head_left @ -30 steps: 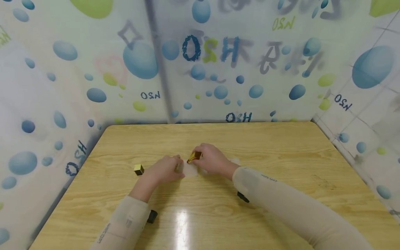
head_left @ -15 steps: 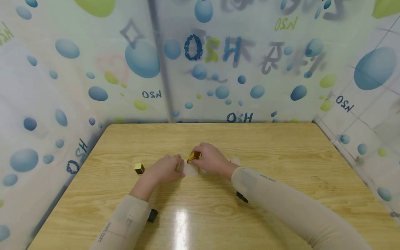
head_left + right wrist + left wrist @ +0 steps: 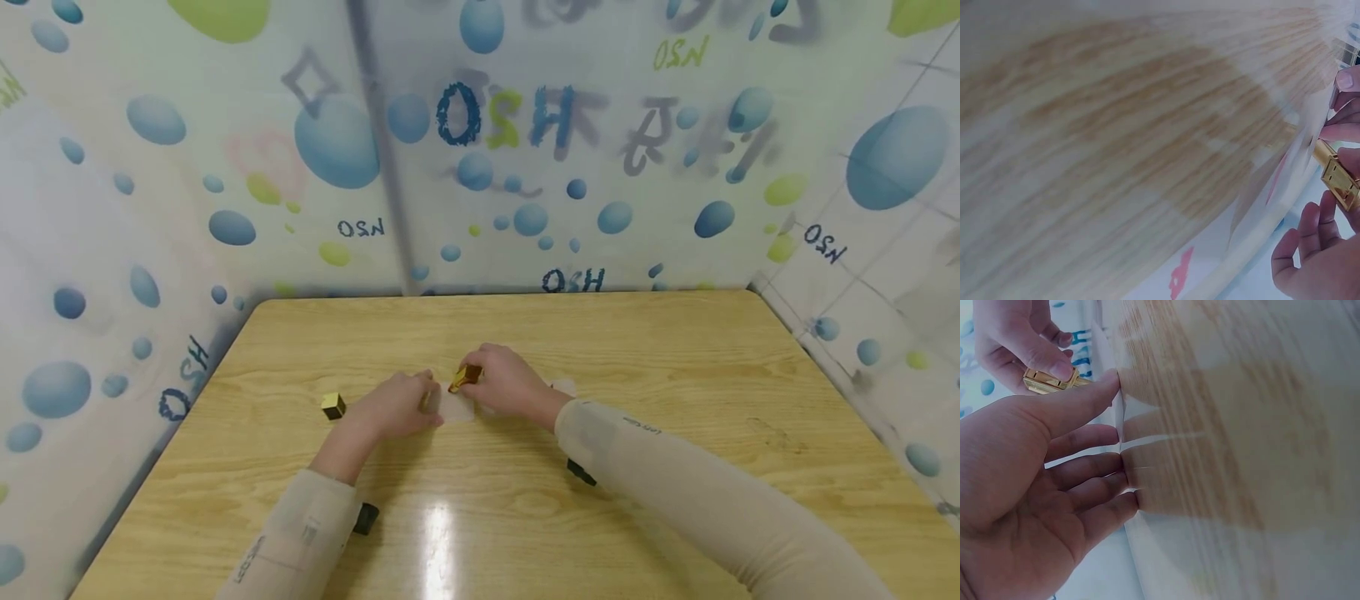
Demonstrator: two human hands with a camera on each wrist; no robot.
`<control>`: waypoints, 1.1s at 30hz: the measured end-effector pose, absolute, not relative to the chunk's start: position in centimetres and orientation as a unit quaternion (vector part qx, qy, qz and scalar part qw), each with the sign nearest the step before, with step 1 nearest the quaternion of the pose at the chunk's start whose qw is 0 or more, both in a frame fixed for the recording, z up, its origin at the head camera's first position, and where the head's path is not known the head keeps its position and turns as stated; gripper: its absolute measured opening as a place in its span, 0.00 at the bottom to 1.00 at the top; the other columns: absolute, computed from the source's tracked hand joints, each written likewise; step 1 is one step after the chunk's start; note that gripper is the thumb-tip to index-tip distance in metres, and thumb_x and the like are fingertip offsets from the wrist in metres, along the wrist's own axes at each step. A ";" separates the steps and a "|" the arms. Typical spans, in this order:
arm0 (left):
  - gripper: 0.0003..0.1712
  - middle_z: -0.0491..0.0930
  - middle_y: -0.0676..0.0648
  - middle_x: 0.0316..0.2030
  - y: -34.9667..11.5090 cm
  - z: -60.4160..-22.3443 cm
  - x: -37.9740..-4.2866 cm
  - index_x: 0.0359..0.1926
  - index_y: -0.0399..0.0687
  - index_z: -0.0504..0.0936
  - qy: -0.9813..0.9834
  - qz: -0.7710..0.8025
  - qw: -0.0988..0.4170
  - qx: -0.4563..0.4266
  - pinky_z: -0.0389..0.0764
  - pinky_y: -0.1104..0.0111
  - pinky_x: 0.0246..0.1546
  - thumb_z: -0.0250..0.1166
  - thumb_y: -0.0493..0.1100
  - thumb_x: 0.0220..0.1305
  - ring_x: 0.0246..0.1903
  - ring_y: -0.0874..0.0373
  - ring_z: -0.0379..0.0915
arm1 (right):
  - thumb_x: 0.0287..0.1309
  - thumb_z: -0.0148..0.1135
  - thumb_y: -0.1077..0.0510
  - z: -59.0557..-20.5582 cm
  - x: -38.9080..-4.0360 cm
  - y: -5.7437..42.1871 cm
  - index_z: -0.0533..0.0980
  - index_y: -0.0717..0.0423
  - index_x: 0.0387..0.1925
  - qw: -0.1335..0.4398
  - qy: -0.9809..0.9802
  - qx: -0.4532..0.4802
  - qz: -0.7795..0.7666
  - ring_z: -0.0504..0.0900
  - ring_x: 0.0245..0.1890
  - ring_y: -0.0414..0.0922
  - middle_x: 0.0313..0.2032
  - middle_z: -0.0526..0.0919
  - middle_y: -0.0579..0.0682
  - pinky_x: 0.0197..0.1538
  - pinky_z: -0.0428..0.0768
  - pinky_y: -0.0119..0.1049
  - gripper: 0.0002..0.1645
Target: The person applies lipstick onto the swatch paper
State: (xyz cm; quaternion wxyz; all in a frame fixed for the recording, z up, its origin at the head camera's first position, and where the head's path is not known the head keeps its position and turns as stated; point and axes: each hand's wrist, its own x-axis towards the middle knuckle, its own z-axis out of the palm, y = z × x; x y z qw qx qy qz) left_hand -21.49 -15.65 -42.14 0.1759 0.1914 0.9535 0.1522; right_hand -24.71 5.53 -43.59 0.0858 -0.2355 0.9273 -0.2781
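My right hand (image 3: 512, 383) pinches a gold, square-sided lipstick (image 3: 467, 377), tilted with its reddish tip down at the white paper (image 3: 456, 408) on the table. Whether the tip touches the paper is too small to tell. My left hand (image 3: 397, 406) is just left of it, thumb and fingers nearly straight, fingertips (image 3: 1129, 501) resting at the paper. Red marks (image 3: 1180, 275) show on white paper in the right wrist view. A gold cube-shaped piece (image 3: 333, 406), perhaps the lipstick's cap, stands left of my left hand.
Another bit of white paper (image 3: 564, 387) shows behind my right wrist. Small black objects sit beside each sleeve, one at the left (image 3: 366, 518) and one at the right (image 3: 581, 472). The wooden table (image 3: 637, 333) meets a bubble-printed wall covering (image 3: 525, 192).
The head view shifts very slightly. Both hands, the lipstick and the paper keep practically the same places.
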 end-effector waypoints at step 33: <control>0.15 0.61 0.31 0.80 -15.8 -42.3 -21.3 0.31 0.48 0.78 0.951 0.167 0.177 0.191 0.73 0.64 0.33 0.71 0.48 0.73 0.17 0.59 0.61 | 0.68 0.73 0.50 -43.6 -24.1 5.5 0.86 0.52 0.55 0.086 0.932 -0.241 -0.258 0.80 0.42 0.40 0.42 0.83 0.45 0.52 0.85 0.39 0.18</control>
